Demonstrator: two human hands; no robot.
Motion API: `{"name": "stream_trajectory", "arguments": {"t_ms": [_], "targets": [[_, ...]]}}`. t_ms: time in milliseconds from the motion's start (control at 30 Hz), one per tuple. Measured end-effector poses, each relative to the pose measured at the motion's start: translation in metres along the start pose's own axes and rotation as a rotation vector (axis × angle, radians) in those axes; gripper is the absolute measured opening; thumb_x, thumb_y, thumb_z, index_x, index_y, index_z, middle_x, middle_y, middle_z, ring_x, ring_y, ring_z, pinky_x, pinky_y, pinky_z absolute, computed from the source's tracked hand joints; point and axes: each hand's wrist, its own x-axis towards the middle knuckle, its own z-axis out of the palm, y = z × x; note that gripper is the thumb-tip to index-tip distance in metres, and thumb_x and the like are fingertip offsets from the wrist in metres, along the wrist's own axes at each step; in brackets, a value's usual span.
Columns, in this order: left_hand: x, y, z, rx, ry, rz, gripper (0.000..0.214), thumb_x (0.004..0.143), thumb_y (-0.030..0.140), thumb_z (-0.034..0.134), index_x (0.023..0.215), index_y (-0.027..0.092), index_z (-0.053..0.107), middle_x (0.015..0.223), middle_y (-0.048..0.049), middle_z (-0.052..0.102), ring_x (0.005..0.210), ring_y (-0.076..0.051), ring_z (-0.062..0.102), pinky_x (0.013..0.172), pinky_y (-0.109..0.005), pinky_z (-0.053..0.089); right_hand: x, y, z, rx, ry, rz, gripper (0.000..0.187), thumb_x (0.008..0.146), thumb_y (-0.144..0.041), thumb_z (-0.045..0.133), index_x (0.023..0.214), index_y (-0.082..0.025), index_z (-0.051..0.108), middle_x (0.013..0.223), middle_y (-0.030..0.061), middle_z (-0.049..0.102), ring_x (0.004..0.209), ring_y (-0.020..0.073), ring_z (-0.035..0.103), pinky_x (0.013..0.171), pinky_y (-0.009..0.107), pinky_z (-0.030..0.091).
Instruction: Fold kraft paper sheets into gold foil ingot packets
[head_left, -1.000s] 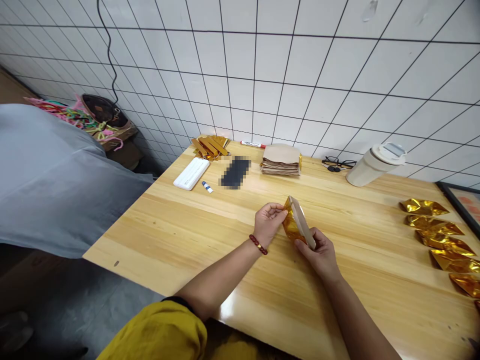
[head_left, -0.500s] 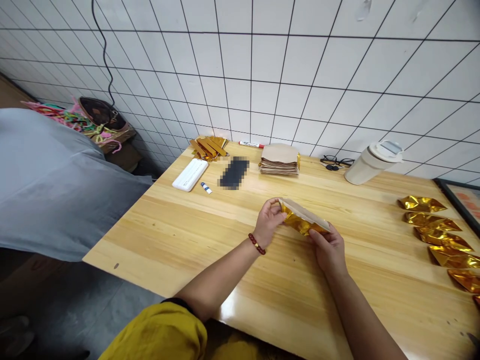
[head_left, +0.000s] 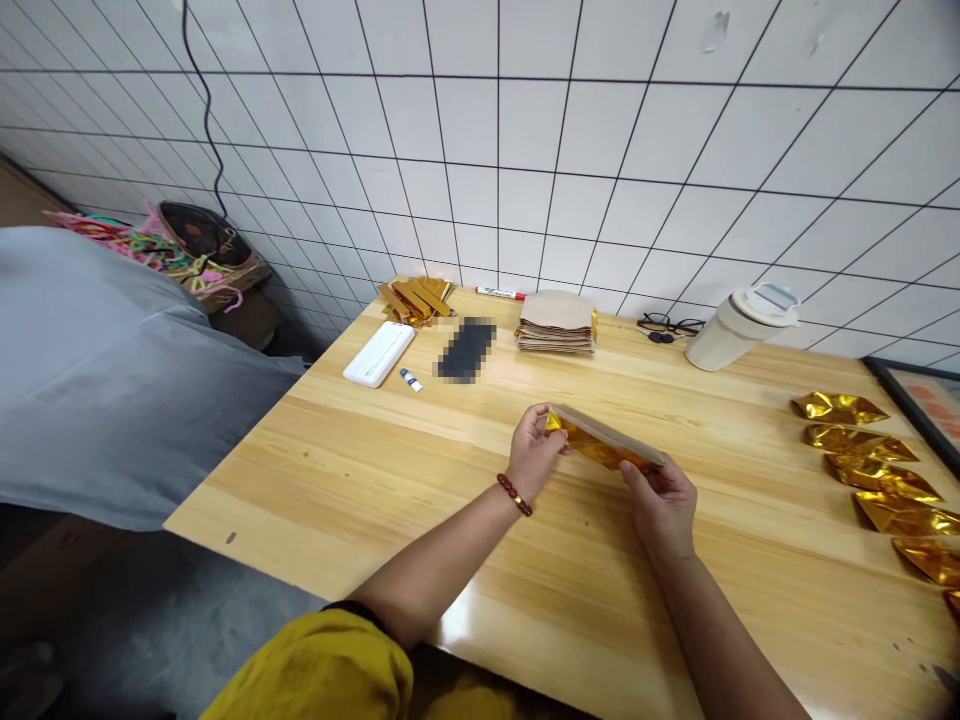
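Note:
Between my two hands, above the wooden table (head_left: 360,450), is a folded sheet of gold foil paper (head_left: 592,446) with a brown paper back. My left hand (head_left: 534,448) pinches its left end, thumb on the gold face. The right end is gripped by my right hand (head_left: 664,500), the thumb in front and the fingers mostly hidden behind. Folded gold paper pieces (head_left: 904,513) lie in a column at the table's right side. A stack of brown-backed sheets (head_left: 556,325) sits near the wall.
Along the back are gold strips (head_left: 416,300), a marker (head_left: 500,293), glasses (head_left: 670,327) and a cream tumbler (head_left: 742,325). A white power bank (head_left: 379,354), a small blue-white item (head_left: 410,379) and a blurred dark object (head_left: 466,350) lie at the left. Grey cloth (head_left: 135,370) hangs beyond the left edge.
The foil paper has flattened into a narrower, straighter fold, showing less of its brown side. My hands have moved slightly apart. The camera view has shifted a little.

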Motion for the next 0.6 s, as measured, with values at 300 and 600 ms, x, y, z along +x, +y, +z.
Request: {"name": "stream_trajectory", "arguments": {"t_ms": [300, 600], "targets": [[0.002, 0.043, -0.007, 0.369, -0.657, -0.189, 0.049, 0.058, 0.034, 0.087, 0.1, 0.016, 0.069, 0.09, -0.0082, 0.07, 0.079, -0.017, 0.064, 0.07, -0.027, 0.048, 0.012, -0.008, -0.012, 0.018, -0.28, 0.1, 0.022, 0.074, -0.038, 0.077, 0.068, -0.02, 0.067, 0.07, 0.0007, 0.06, 0.068, 0.0157, 0.054, 0.064, 0.028, 0.046], [-0.006, 0.048, 0.0, 0.434, -0.415, -0.16, 0.041, 0.055, 0.047, 0.085, 0.066, 0.013, 0.066, 0.059, 0.0006, 0.058, 0.053, -0.01, 0.05, 0.051, -0.021, 0.037, 0.003, -0.01, 0.005, -0.017, -0.276, 0.022, 0.025, 0.081, -0.037, 0.071, 0.101, -0.024, 0.064, 0.077, 0.0003, 0.058, 0.068, 0.0158, 0.054, 0.064, 0.031, 0.047]]}}
